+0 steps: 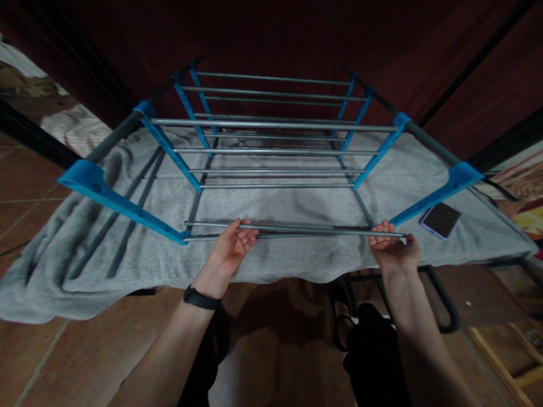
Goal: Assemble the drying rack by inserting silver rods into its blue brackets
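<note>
A thin grey metal rod (314,230) lies across both my hands along the near side of a rack. My left hand (231,249), palm up with a black wristband below it, pinches the rod left of its middle. Near the rod's right end, my right hand (392,246) holds it between thumb and fingers. A second rod (275,234) runs just under it at the base, crossing it in view. The rack has blue plastic side pieces (127,206), darker tubes (119,135) and several crossbars (271,151). Its near blue uprights stand outside my hands.
A grey blanket (288,260) covers the surface under the rack. Two loose dark tubes (136,215) lie at the left. A phone (441,220) rests beside the right blue upright. Dark red panels (271,34) stand behind, and a black metal frame (441,299) is below right.
</note>
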Demonstrator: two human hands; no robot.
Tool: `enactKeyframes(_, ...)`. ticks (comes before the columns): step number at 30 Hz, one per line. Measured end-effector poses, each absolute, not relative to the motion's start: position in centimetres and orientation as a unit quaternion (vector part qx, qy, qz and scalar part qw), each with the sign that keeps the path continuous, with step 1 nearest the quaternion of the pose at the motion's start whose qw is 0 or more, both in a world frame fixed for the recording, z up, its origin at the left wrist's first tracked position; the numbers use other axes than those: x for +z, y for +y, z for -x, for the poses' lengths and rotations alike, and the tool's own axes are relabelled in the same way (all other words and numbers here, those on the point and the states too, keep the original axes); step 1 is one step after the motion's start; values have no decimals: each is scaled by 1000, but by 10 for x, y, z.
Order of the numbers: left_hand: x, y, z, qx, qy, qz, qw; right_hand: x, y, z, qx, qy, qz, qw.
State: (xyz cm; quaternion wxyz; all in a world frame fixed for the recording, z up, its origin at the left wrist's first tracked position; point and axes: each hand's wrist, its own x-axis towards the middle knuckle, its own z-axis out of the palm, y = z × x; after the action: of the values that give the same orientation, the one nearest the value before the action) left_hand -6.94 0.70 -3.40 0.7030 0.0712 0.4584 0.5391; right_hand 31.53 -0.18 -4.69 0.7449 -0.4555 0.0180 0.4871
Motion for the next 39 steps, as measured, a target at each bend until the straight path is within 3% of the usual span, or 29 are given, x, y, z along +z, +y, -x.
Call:
enactKeyframes(24,-26,13,75,586,438,-140,668,-50,-2,-295,515,82,477,707)
enactKeyframes(39,-33,20,72,604,436,-182,641,-52,-6,-271,616,1,510,600)
